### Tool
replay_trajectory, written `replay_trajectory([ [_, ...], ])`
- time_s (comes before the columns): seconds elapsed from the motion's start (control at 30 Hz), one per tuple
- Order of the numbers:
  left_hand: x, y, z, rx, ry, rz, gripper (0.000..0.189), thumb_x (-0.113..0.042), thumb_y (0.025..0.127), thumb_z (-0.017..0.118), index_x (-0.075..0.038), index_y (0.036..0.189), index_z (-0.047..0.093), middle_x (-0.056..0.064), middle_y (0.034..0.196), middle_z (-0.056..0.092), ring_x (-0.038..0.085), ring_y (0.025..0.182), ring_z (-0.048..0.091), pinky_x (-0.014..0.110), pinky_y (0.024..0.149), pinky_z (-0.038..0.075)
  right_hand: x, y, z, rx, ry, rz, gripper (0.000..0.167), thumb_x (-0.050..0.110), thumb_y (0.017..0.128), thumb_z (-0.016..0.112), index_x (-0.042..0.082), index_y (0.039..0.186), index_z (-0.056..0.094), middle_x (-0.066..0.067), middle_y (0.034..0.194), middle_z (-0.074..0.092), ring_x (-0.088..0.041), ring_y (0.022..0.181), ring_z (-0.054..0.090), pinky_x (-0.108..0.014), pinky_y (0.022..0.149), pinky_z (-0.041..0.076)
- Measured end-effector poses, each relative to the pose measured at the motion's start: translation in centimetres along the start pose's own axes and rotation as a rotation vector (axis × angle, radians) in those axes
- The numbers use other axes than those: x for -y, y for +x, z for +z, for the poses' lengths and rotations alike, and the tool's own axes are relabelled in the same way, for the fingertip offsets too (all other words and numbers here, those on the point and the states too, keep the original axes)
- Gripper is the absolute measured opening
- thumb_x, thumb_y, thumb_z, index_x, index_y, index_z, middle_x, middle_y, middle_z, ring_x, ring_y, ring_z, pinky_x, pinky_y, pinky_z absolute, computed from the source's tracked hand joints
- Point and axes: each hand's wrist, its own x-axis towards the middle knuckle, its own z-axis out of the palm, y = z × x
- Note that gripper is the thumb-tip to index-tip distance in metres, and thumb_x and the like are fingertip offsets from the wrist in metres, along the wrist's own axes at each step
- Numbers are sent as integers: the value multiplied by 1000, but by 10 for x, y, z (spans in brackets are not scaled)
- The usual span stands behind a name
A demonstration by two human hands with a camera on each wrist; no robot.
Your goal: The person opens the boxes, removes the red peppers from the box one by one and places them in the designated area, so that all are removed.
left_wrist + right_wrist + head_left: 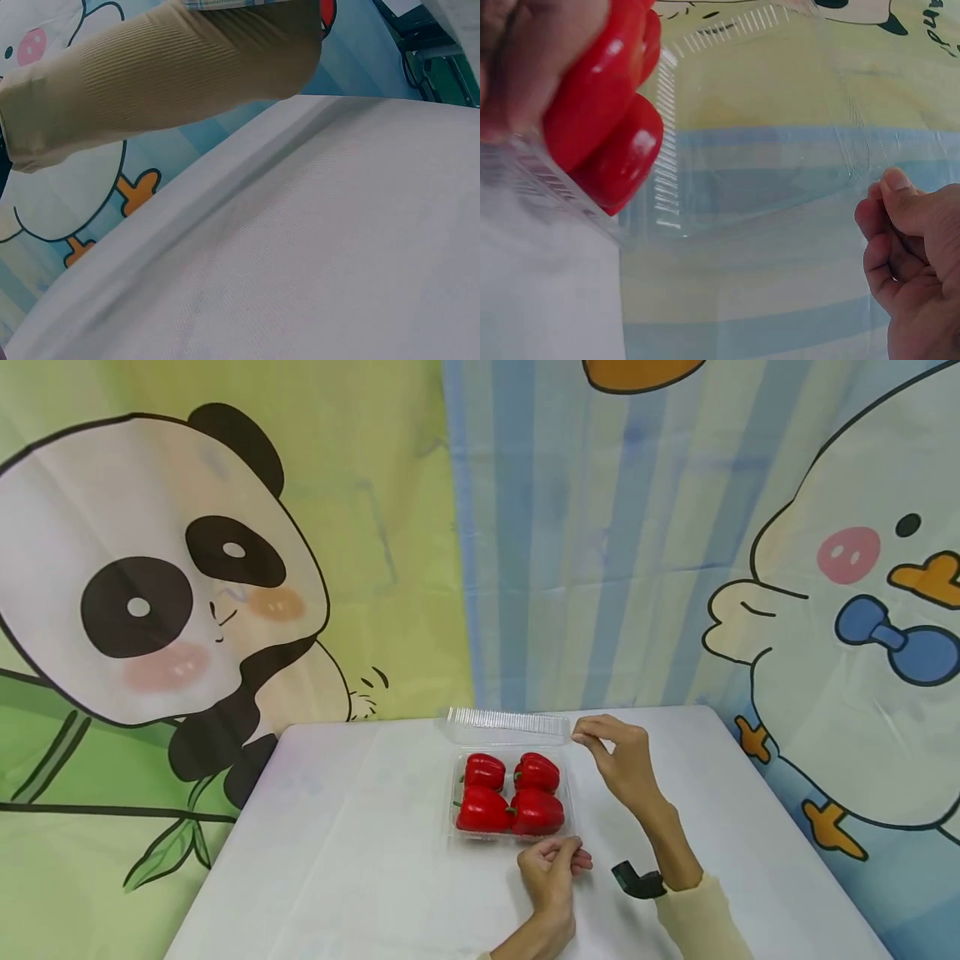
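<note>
A clear plastic clamshell box (567, 793) lies on the white table with several red bell peppers (483, 810) in it. Its lid (510, 723) is raised at the far side and shows see-through beside the peppers in the right wrist view. My right hand (618, 756) pinches the lid's right corner between thumb and fingers; the right wrist view shows this hand (915, 247) at the lid edge too. At the box's near right corner, my left hand (551, 872) pinches the rim. The left wrist view leaves out both hands and the box.
The white table (360, 860) ends at a back edge close behind the lid. A printed curtain (397, 527) with a panda and a chick hangs behind it. A black wrist camera (637, 881) sits on the right forearm. A beige sleeve (165, 75) crosses the left wrist view.
</note>
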Motion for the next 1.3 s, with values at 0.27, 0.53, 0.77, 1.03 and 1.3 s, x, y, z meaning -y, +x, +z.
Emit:
replay_trajectory([
  [0.27, 2, 0, -7, 32, -28, 46, 17, -2, 92, 79, 15, 91, 78, 18, 72, 78, 9, 52, 69, 22, 56, 59, -36, 27, 13, -78, 198, 146, 3, -6, 93, 81, -7, 95, 82, -22, 90, 79, -6, 80, 66, -11, 78, 53],
  [0.53, 1, -3, -11, 19, -11, 0, 19, -7, 92, 82, 11, 96, 80, 23, 80, 80, 12, 56, 71, 21, 58, 59, -68, 35, 30, -164, 284, 285, 6, -4, 96, 79, -8, 98, 83, -30, 89, 77, -11, 75, 71, -13, 76, 56],
  [0.77, -2, -9, -12, 14, 1, -49, 19, -8, 93, 82, 10, 98, 81, 23, 82, 81, 13, 57, 72, 21, 59, 59, -82, 38, 40, -105, 362, 391, 16, 6, 99, 80, -9, 105, 82, -8, 90, 82, -8, 77, 73, -19, 78, 60],
  [1.03, -2, -14, -16, 28, 17, -25, 17, -5, 92, 81, 12, 93, 79, 18, 76, 80, 10, 54, 71, 20, 57, 57, -96, 28, 49, 45, 268, 582, 25, 11, 103, 76, -10, 116, 78, -31, 108, 79, -9, 81, 74, -15, 77, 56],
  [1.3, -3, -16, -20, 57, 27, -63, 18, -7, 92, 81, 11, 95, 80, 16, 75, 80, 10, 54, 71, 20, 58, 58, -120, 15, 63, 210, 195, 743, 28, 14, 107, 71, -10, 121, 76, -26, 107, 81, -17, 83, 77, -35, 86, 63],
])
